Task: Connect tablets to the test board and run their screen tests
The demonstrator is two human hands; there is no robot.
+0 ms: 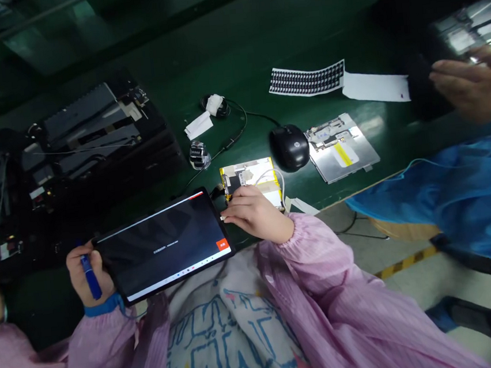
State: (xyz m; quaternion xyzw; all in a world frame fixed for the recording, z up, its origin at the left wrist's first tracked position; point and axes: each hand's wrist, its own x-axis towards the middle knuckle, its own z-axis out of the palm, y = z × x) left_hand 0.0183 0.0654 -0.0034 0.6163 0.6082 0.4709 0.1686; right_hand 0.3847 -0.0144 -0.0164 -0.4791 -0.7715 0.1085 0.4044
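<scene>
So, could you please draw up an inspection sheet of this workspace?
Surface: glossy green tabletop.
Job's things: black rectangular tablet, switched on; small white plug near its edge.
Clutter: rounded black mouse, flat silver metal panel, patterned white paper strip.
Hands: left hand at the tablet's edge, holding a blue plastic pen; right hand pinching the plug.
Cables: thin black mouse cord; thin white looped cable.
Surroundings: co-worker's blue fabric garment at right.

Light: dim overall, top of view shaded | Glare: highlights reflected by silver plate (361, 148) and metal panel (486, 23) at right edge; soft sheen thrown on green tabletop (233, 55) | Detail: text on tablet (149, 265) barely resolved | Blur: co-worker's hand (474, 84) smeared | Distortion: stretching shown toward edges
</scene>
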